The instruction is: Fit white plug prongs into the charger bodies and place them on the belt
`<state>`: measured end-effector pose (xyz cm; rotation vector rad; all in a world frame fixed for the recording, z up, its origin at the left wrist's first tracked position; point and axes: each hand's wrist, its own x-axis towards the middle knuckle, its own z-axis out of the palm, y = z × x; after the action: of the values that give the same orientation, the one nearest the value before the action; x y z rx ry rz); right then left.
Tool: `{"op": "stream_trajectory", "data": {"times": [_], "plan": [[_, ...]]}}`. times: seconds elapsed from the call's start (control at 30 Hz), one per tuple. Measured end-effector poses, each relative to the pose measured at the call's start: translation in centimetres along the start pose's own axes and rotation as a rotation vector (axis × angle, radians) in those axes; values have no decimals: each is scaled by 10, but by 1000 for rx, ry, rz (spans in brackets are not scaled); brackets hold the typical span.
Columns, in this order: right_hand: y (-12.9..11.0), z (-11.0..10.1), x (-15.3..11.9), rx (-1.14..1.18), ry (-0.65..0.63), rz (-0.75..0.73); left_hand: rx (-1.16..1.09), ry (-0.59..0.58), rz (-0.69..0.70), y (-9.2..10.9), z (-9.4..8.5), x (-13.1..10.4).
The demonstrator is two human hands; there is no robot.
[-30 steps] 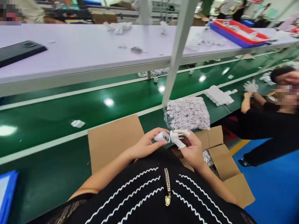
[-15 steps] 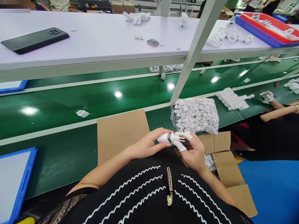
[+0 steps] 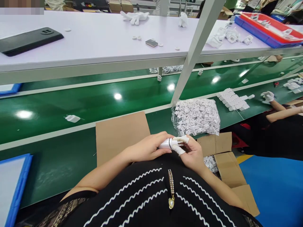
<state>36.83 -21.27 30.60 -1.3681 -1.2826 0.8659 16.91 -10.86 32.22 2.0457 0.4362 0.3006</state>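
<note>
My left hand is closed around a white charger housing, which lies sideways just in front of my body. From the right, my right hand pinches a white plug cap with two pins, its thumb and a finger wrapped in white covers. The cap sits against the open end of the housing, and a thin dark line shows between them. Under and beyond my left hand lies a flat piece of cardboard. A clear bag of small white parts rests beyond my right hand.
A white charger lies on the green conveyor belt. At left is a blue-framed tray. An open cardboard box stands at right. A slanted metal post rises by the bag. A co-worker's gloved hand is near stacked white housings.
The plug cap has moved left onto the housing, closing most of the gap between them. On the belt, the loose charger has shifted left. The view has shifted slightly.
</note>
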Motion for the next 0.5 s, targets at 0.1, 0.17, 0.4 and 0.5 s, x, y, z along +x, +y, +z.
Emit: {"op": "stream_trajectory", "data": {"times": [0.1, 0.17, 0.4, 0.5], "plan": [[0, 0, -2, 42, -24, 25, 69, -22, 23, 0, 0, -2], [1, 0, -3, 23, -20, 0, 108, -2, 36, -2, 2, -5], [0, 4, -3, 56, -79, 77, 154, 60, 128, -10, 9, -12], [-4, 6, -1, 102, -104, 180, 192, 75, 167, -9, 9, -15]]}}
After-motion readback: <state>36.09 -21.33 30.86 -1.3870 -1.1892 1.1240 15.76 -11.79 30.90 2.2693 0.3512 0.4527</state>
